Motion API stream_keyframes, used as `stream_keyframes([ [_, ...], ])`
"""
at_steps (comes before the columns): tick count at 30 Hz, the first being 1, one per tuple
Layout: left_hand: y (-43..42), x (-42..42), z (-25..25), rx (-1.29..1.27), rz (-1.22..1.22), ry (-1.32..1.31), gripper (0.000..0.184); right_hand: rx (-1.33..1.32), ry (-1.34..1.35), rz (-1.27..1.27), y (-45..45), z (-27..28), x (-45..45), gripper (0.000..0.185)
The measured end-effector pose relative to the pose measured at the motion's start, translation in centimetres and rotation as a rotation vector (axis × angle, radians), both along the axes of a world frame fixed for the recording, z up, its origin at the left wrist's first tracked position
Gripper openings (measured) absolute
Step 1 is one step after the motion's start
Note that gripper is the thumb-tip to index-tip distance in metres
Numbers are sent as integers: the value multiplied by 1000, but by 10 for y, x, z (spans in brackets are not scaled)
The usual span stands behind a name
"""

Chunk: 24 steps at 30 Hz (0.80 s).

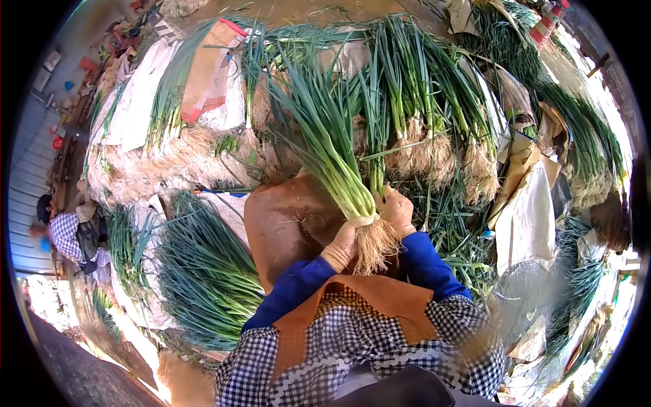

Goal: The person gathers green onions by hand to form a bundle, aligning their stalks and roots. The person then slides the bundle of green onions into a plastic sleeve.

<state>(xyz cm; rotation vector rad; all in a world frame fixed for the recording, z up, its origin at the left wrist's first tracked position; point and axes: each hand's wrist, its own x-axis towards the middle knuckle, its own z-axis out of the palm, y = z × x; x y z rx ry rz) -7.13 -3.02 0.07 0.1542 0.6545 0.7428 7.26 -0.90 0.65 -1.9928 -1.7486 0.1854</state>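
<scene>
A thick bunch of green onions [325, 163] leans up and to the left in front of me, its pale roots [374, 245] hanging toward my lap. My left hand [341, 245] is closed around the base of this bunch, just above the roots. Right beside it, my right hand [397, 210] is closed on the lower end of a few thinner green onions [377, 152], which stand nearly upright. The fingertips of the right hand are partly hidden by the stalks.
More bunches of green onions [413, 88] lie in a row ahead, roots toward me. A large pile of green onions [203, 278] lies at my left. Loose leaves [456, 230] cover the ground at right, near a white sack [525, 224]. Another person [68, 234] is at far left.
</scene>
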Motion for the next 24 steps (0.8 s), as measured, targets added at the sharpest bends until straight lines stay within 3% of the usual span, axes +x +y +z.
stream_keyframes([
  [1,-1,1,3,0,-3,-2,33,10,-24,11,-4,0,2,29],
  [3,-2,0,7,-46,17,-42,33,129,606,18,-20,-2,4,24],
  [4,0,1,-1,-17,32,-49,36,183,546,19,-30,1,10,19],
  [5,-2,6,2,-26,36,-51,36,45,379,-59,-40,-12,21,16],
  [8,-4,17,21,63,25,-220,40,354,360,3,-53,31,11,14],
  [11,-4,19,34,-14,12,-214,39,302,216,15,-62,35,16,17],
  [15,-3,23,39,60,69,-264,30,311,392,15,-70,48,8,16],
  [17,-4,26,36,49,80,-238,28,256,349,-6,-77,52,6,16],
  [19,-1,30,32,24,107,-191,27,199,581,-40,-81,61,0,17],
  [20,5,29,32,149,104,-82,24,188,1117,57,-102,51,-4,17],
  [21,21,20,27,44,91,-27,20,187,1655,78,-123,42,-9,19],
  [22,37,12,16,-29,106,-68,19,169,1199,98,-134,24,3,22],
  [24,41,-3,5,-68,120,-95,21,109,810,-96,-133,23,25,25],
])
